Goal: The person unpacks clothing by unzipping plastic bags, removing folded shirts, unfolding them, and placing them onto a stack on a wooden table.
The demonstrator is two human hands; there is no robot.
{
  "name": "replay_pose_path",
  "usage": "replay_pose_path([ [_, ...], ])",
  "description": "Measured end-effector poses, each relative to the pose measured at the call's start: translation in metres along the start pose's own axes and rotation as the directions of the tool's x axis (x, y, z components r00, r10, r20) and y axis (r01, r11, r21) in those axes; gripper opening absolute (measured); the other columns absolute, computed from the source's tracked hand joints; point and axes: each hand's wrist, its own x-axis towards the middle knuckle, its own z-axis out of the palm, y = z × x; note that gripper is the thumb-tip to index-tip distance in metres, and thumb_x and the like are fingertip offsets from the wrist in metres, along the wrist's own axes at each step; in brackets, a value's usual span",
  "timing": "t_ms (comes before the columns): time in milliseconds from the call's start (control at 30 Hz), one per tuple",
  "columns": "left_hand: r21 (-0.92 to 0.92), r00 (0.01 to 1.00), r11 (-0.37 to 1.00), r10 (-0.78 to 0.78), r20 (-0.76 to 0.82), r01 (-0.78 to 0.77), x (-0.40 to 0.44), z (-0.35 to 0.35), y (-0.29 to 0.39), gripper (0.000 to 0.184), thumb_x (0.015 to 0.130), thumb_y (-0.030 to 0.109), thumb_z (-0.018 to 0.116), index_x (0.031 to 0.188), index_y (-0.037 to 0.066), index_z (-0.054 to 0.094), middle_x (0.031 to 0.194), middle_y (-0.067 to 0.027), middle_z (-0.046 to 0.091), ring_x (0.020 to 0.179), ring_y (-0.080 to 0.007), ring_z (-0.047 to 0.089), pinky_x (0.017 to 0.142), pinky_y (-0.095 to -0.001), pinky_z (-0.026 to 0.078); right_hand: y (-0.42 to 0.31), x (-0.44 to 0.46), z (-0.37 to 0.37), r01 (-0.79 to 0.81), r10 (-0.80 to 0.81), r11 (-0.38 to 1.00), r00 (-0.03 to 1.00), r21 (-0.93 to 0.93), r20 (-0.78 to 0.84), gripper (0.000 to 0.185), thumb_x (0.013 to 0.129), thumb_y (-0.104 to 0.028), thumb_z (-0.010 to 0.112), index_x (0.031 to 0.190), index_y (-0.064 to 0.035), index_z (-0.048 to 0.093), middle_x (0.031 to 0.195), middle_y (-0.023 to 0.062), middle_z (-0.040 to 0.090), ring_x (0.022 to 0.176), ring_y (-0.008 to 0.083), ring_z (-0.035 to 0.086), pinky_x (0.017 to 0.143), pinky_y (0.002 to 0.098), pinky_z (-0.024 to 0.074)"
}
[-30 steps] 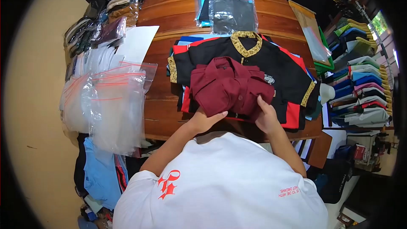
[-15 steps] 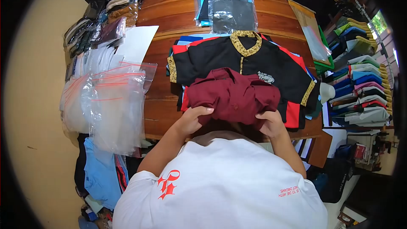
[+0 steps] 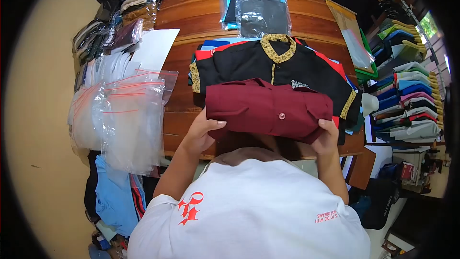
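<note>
A folded maroon shirt [image 3: 258, 110] is held up between my two hands, one button showing near its middle. My left hand [image 3: 203, 129] is closed on its left end, thumb on top. At the opposite end, my right hand [image 3: 327, 136] grips the cloth the same way; the fingers under the shirt are hidden. Beyond and partly behind it lies a black shirt [image 3: 235, 62] with a gold patterned collar, gold sleeve cuffs and red panels, spread over other garments on the wooden table [image 3: 191, 19].
Clear resealable plastic bags [image 3: 132, 124] lie along the table's left side, with bagged garments [image 3: 139, 5] stacked behind. More bagged clothes [image 3: 261, 14] rest at the back. A green tray [image 3: 366, 72] is at the right edge, near a rack of hanging shirts [image 3: 407, 96].
The maroon shirt has gone from bunched to stretched flat and wider. Both hands have moved apart, and the shirt's button now shows.
</note>
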Motion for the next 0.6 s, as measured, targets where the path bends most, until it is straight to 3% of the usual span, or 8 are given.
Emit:
replay_pose_path([
  [33,0.075,0.998,0.997,0.036,-0.045,-0.032,0.000,0.007,0.005,0.070,0.076,0.004,0.054,0.141,-0.001,0.028,0.135,-0.0144,0.046,0.125,-0.0238,0.046,0.108,-0.0364,0.032,-0.004,-0.001,-0.002,0.000,0.000,1.000,1.000,0.001,0.001,0.063,0.075,-0.015,0.058,0.133,0.0025,0.041,0.131,0.0197,0.051,0.120,0.0324,0.051,0.105,0.0434,0.0378],
  [167,0.080,0.980,0.983,0.174,-0.097,-0.166,-0.001,0.013,0.018,0.074,0.074,0.004,0.055,0.141,0.003,0.023,0.134,-0.0134,0.044,0.127,-0.0229,0.044,0.108,-0.0365,0.031,-0.021,-0.004,0.004,0.074,-0.074,0.997,0.997,-0.007,-0.032,0.060,0.078,-0.016,0.058,0.131,0.0049,0.041,0.128,0.0196,0.053,0.117,0.0317,0.053,0.103,0.0431,0.0394],
  [333,0.116,0.925,0.927,0.367,-0.093,-0.357,-0.001,0.012,0.036,0.069,0.076,0.003,0.055,0.137,0.011,0.023,0.128,-0.0142,0.047,0.123,-0.0270,0.047,0.106,-0.0412,0.034,-0.035,-0.008,-0.003,0.171,-0.189,0.974,0.974,-0.148,-0.121,0.058,0.080,-0.020,0.058,0.131,0.0004,0.043,0.127,0.0164,0.054,0.117,0.0295,0.053,0.103,0.0417,0.0387],
  [467,0.191,0.867,0.879,0.469,-0.170,-0.438,-0.005,0.002,0.048,0.063,0.081,0.004,0.055,0.135,0.012,0.024,0.119,-0.0130,0.050,0.114,-0.0253,0.053,0.100,-0.0396,0.039,-0.050,-0.007,0.002,0.190,-0.238,0.951,0.954,-0.245,-0.181,0.058,0.081,-0.022,0.058,0.133,-0.0021,0.042,0.128,0.0136,0.054,0.119,0.0271,0.052,0.104,0.0401,0.0371],
  [600,0.217,0.840,0.848,0.519,-0.157,-0.483,-0.007,-0.002,0.050,0.057,0.082,0.001,0.053,0.133,0.013,0.029,0.121,-0.0122,0.049,0.112,-0.0228,0.053,0.099,-0.0368,0.040,-0.060,-0.010,0.013,0.213,-0.282,0.936,0.931,-0.282,-0.232,0.056,0.083,-0.023,0.059,0.132,-0.0058,0.041,0.126,0.0102,0.054,0.116,0.0244,0.052,0.103,0.0390,0.0374],
])
